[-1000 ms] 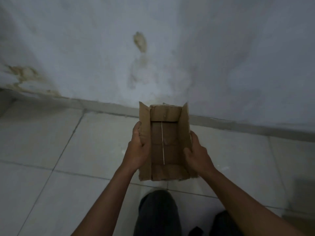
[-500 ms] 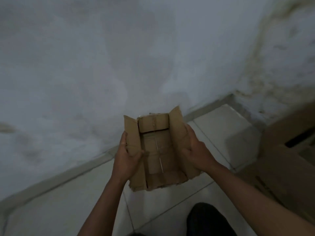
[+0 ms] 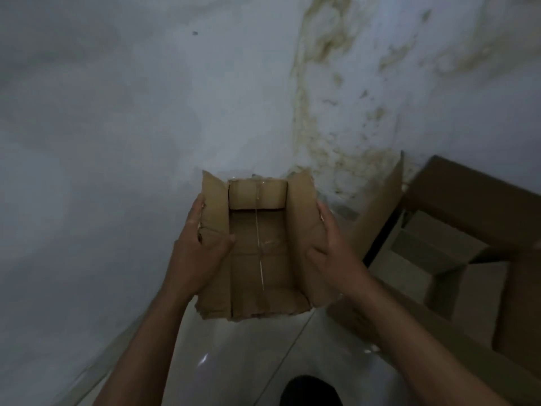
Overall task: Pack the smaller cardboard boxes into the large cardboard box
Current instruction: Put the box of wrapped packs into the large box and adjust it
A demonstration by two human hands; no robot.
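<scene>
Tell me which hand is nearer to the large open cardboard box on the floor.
Right. The right hand grips the small box on the side facing the large cardboard box; the left hand grips the far side.

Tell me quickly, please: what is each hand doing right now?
Left hand: closed on the left flap of the small cardboard box.
Right hand: closed on its right flap.

A single head-worn camera looks forward and steeply down, close over the small open cardboard box [image 3: 257, 247], facing the stained wall [image 3: 336, 118] behind that box.
</scene>
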